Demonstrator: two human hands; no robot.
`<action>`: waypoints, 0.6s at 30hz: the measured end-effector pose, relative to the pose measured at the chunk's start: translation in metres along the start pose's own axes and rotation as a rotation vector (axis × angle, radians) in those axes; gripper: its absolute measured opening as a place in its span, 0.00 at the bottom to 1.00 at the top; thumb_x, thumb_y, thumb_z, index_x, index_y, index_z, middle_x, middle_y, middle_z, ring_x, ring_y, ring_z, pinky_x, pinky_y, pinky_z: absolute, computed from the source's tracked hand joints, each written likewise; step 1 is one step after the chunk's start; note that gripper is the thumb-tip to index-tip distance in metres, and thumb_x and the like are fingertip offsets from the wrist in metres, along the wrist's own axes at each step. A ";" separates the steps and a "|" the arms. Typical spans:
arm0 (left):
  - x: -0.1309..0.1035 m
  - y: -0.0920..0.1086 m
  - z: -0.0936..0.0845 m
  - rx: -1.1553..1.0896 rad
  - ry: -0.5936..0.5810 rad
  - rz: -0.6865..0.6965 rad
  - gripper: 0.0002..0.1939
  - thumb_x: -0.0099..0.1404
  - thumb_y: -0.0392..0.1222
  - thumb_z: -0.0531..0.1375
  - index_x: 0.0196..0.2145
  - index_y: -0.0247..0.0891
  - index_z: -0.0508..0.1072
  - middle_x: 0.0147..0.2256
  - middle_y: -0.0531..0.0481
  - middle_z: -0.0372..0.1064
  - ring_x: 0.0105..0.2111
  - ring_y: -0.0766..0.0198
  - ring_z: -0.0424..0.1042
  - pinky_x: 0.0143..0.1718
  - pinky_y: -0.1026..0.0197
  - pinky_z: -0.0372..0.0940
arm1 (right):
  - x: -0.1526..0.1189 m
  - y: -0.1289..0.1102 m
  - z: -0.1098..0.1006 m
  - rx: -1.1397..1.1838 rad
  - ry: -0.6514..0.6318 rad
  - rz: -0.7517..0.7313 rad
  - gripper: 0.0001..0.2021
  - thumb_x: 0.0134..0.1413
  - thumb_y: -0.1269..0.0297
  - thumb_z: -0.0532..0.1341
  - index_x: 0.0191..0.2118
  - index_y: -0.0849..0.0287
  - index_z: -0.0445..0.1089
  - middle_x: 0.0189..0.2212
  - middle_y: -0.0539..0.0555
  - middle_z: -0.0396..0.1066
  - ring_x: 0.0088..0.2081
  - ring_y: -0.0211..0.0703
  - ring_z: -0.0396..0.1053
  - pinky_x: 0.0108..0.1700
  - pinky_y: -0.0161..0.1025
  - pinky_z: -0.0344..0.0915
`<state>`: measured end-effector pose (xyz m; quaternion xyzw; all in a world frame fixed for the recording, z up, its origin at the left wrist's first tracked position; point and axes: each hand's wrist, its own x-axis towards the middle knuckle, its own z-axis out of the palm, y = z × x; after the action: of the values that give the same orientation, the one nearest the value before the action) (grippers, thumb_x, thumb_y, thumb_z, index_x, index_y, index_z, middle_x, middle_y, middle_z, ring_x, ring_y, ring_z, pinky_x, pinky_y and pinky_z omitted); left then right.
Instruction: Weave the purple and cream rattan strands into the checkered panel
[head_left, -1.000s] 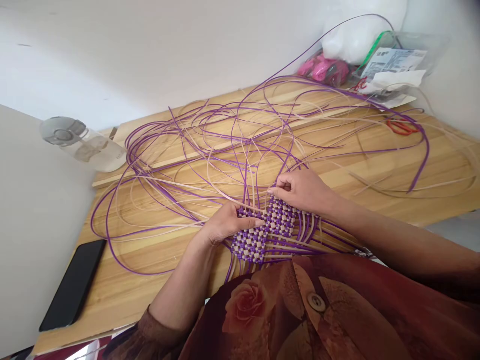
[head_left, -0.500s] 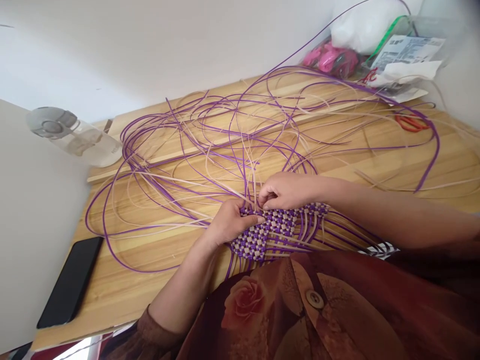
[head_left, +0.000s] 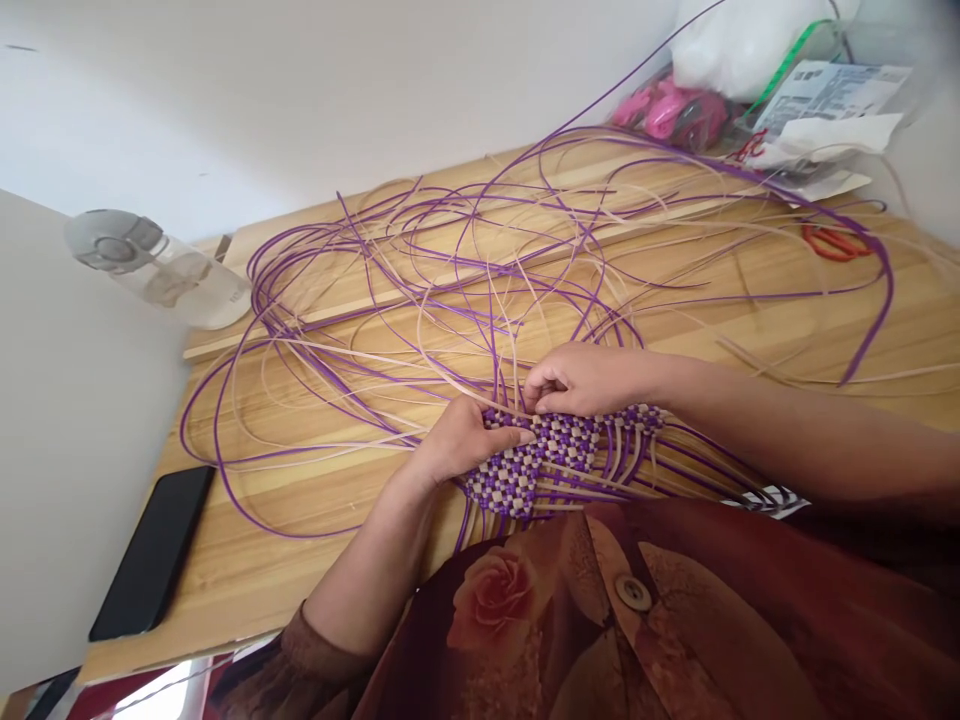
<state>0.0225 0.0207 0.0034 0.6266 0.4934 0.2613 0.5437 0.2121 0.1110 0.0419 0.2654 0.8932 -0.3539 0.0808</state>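
A woven piece [head_left: 510, 478] of purple and beige strands, patterned in small blocks, lies at the table's front edge against my shirt. My left hand [head_left: 461, 440] grips its left upper part, the thumb lying flat on the weave and the fingers hidden behind it. At the upper edge, my right hand [head_left: 566, 382] is closed, with thumb and index finger pinched by a beige strand [head_left: 516, 375]. What exactly sits between those fingertips is too small to make out. Loose purple strands [head_left: 266, 300] and beige ones fan out from the weave over the tabletop.
A dark phone [head_left: 154, 555] lies at the left, below a clear bottle with a grey lid [head_left: 116, 245]. Orange-handled scissors [head_left: 836, 242] rest at the right. Pink objects [head_left: 675, 112], papers [head_left: 832, 95] and a white bag [head_left: 724, 50] crowd the back right corner of the wooden table [head_left: 247, 585].
The whole view has shifted slightly, so everything sits a little further right. Both hands keep nearly the same places on the weave.
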 end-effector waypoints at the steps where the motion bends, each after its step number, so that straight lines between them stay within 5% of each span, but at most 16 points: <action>1: 0.000 0.001 -0.001 0.010 -0.001 0.006 0.14 0.55 0.44 0.64 0.38 0.35 0.79 0.38 0.49 0.77 0.36 0.59 0.73 0.40 0.62 0.65 | 0.000 0.000 -0.001 -0.007 0.005 -0.001 0.11 0.49 0.71 0.58 0.36 0.57 0.77 0.30 0.48 0.75 0.28 0.35 0.68 0.29 0.31 0.56; 15: 0.001 -0.004 0.020 0.045 0.249 -0.038 0.08 0.52 0.40 0.65 0.31 0.34 0.76 0.28 0.51 0.75 0.29 0.63 0.71 0.33 0.63 0.64 | 0.007 -0.002 0.004 0.011 -0.071 -0.004 0.05 0.49 0.70 0.61 0.31 0.60 0.74 0.23 0.47 0.71 0.24 0.33 0.64 0.26 0.30 0.54; 18: 0.002 -0.004 0.018 0.070 0.214 -0.021 0.08 0.53 0.41 0.64 0.31 0.34 0.76 0.30 0.50 0.75 0.31 0.61 0.72 0.34 0.63 0.64 | 0.005 -0.002 0.007 -0.006 -0.060 -0.001 0.06 0.48 0.71 0.59 0.32 0.60 0.75 0.25 0.48 0.72 0.25 0.33 0.65 0.27 0.31 0.54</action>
<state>0.0372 0.0146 -0.0054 0.6084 0.5641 0.3037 0.4685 0.2064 0.1074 0.0364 0.2539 0.8916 -0.3592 0.1081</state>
